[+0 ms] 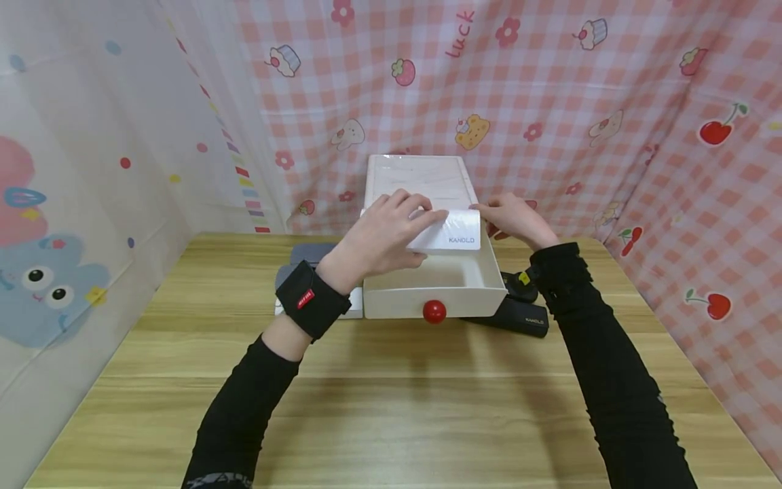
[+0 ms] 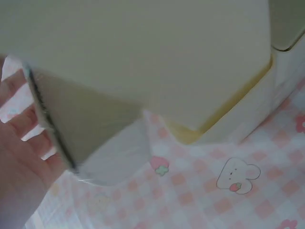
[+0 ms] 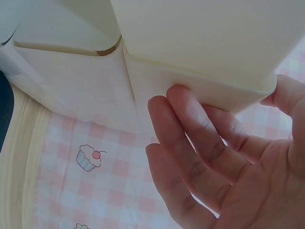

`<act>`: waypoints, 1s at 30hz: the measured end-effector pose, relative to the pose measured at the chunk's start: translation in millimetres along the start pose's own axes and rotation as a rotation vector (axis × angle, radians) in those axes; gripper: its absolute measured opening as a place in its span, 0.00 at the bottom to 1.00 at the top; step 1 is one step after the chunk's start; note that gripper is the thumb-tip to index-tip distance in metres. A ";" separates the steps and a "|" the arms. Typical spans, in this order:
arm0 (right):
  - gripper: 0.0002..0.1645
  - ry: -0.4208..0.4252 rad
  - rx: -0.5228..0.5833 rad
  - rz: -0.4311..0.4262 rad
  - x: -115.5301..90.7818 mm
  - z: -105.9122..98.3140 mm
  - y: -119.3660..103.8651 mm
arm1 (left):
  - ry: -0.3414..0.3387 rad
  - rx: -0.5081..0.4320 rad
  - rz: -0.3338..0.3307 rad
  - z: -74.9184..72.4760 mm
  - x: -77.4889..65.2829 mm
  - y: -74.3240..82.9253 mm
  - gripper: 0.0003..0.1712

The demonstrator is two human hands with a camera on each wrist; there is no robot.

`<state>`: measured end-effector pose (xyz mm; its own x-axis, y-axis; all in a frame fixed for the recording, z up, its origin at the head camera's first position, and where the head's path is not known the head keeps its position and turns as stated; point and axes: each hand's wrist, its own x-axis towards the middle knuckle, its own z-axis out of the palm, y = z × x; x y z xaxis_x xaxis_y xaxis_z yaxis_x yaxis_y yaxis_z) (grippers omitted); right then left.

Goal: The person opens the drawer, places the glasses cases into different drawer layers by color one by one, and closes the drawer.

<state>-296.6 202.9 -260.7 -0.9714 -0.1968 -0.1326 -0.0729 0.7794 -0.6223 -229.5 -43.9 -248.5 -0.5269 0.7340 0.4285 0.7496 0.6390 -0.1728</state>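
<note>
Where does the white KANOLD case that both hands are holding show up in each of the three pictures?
Head: the white KANOLD case sits centre, above the open drawer, between the left hand and the right hand.
Left wrist: it fills the top and centre, with fingers at its left end.
Right wrist: it fills the upper right, with fingers beneath it.
Shared landmark: the pink checked cloth.

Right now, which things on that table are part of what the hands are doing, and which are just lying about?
In hand:
- white KANOLD box, held by left hand and right hand above the drawer
- open white drawer with red knob
- white cabinet behind it

Lying about:
- black KANOLD case, right of the drawer
- grey items, left of it
</note>
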 end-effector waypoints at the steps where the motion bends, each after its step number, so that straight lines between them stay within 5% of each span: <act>1: 0.26 0.000 0.001 0.003 -0.3 0.0 0.0 | -0.002 0.010 0.016 1.9 0.9 0.2 0.36; 16: 0.28 0.000 -0.004 0.041 0.0 -0.2 -2.3 | -0.135 0.132 0.102 25.7 12.3 3.4 0.32; 25: 0.27 -0.008 0.000 0.043 0.7 0.7 -2.3 | -0.166 0.129 0.117 37.2 9.9 1.6 0.28; 30: 0.27 -0.009 0.005 0.034 0.9 0.7 -1.9 | -0.117 0.107 0.098 38.5 9.6 -1.9 0.16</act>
<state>-297.2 200.8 -260.2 -0.9713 -0.1755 -0.1609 -0.0386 0.7830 -0.6208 -251.4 -29.2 -278.2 -0.5012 0.8118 0.2995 0.7563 0.5792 -0.3043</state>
